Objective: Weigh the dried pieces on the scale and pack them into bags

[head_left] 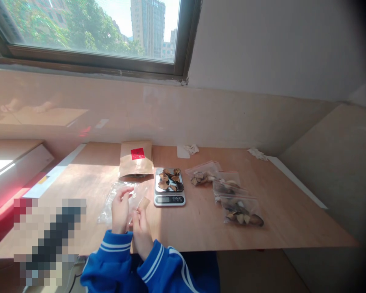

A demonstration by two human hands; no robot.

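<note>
A clear plastic bag [136, 201] is between my two hands, low over the table's front left. My left hand [120, 211] curls its fingers at the bag's left side. My right hand [142, 232] pinches its lower right edge, where a small tan patch [144, 202] shows by the fingertips; what that is I cannot make out. More clear plastic bags [107, 207] lie crumpled under and left of my left hand. Just right of my hands stands a digital kitchen scale [170, 199] with several dried mushroom pieces [170, 179] on its plate.
Behind my hands lies a brown paper pouch [136, 165] with a red label, its mouth facing me. Zip bags of dried mushroom pieces [242, 215] overlap at the right. White paper [183, 152] and crumpled tissue [256, 154] rest along the table's [198, 236] back edge, below the wall.
</note>
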